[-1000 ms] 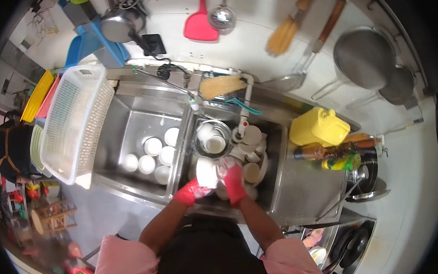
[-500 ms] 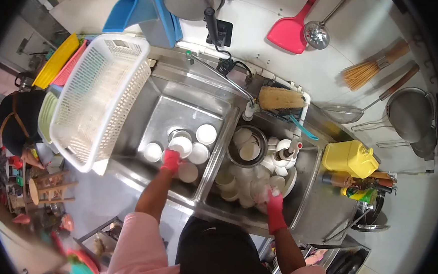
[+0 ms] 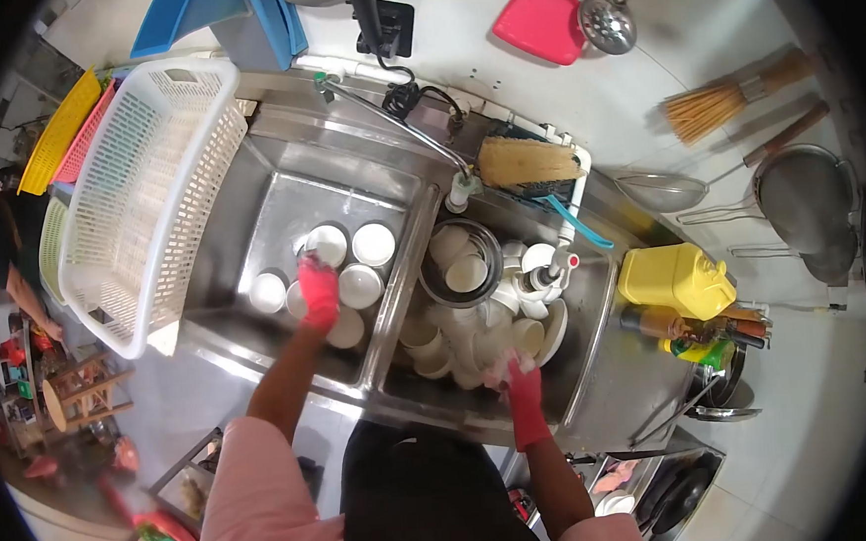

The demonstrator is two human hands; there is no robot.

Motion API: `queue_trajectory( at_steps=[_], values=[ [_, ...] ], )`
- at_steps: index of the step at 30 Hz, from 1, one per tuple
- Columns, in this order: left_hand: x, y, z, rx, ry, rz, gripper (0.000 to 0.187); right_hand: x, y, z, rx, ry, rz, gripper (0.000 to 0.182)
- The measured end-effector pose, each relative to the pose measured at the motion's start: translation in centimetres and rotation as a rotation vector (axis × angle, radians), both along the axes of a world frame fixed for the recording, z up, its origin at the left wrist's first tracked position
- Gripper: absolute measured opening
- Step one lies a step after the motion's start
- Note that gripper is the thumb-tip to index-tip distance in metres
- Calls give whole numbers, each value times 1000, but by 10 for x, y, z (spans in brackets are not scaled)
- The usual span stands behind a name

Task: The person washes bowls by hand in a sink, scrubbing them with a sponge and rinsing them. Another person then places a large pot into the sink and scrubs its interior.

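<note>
My left hand, in a red glove, is in the left sink basin, its fingers closed at the near rim of a white bowl. Several more white bowls stand around it, one to the right and another to the left. My right hand, also gloved in red, is closed at the near side of the right basin. Whitish, foamy material covers its fingertips; what they hold is unclear. White dishes are heaped beside it, below a metal bowl holding smaller bowls.
A white plastic basket stands left of the sink. The faucet rises between the basins, near a brush. A yellow jug and bottles are at the right. Utensils hang on the wall. Another person is at the far left.
My left hand has moved the white bowl away from me, toward the back of the left basin. My right hand has shifted slightly left and nearer to me. The whole view has shifted.
</note>
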State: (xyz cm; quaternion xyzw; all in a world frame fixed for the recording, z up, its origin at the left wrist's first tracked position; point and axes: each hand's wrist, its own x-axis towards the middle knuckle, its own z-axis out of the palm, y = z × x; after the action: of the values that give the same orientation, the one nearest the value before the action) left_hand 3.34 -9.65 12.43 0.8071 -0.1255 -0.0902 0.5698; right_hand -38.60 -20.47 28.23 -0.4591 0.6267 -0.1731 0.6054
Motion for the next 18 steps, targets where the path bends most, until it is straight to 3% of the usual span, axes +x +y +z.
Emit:
queue_trajectory(
  at_steps=[2, 3, 6, 9, 11, 13, 15, 18],
  values=[
    [-50, -19, 77, -140, 41, -128, 29, -2, -2, -3, 31, -77, -34, 30],
    [-83, -24, 129, -232, 273, -215, 28, -3, -3, -4, 45, -115, -50, 29],
    [-178, -20, 70, -400, 490, -387, 29, -6, -9, -2, 12, -187, -40, 26],
    [-268, -26, 14, -176, 731, -229, 25, -12, -13, 17, 83, -197, -22, 24],
    [-249, -45, 59, 909, 311, -934, 27, -32, -8, -10, 99, -361, -78, 24],
    [-241, -41, 58, 1347, -33, -1142, 26, -42, -10, -11, 116, -407, -112, 24],
    [-240, -17, 8, 1146, -137, -946, 24, -45, -7, 14, 132, -340, -132, 25],
    [-245, -10, -48, 1418, -54, -941, 29, -69, -10, 17, 97, -268, 40, 25]
  ],
)
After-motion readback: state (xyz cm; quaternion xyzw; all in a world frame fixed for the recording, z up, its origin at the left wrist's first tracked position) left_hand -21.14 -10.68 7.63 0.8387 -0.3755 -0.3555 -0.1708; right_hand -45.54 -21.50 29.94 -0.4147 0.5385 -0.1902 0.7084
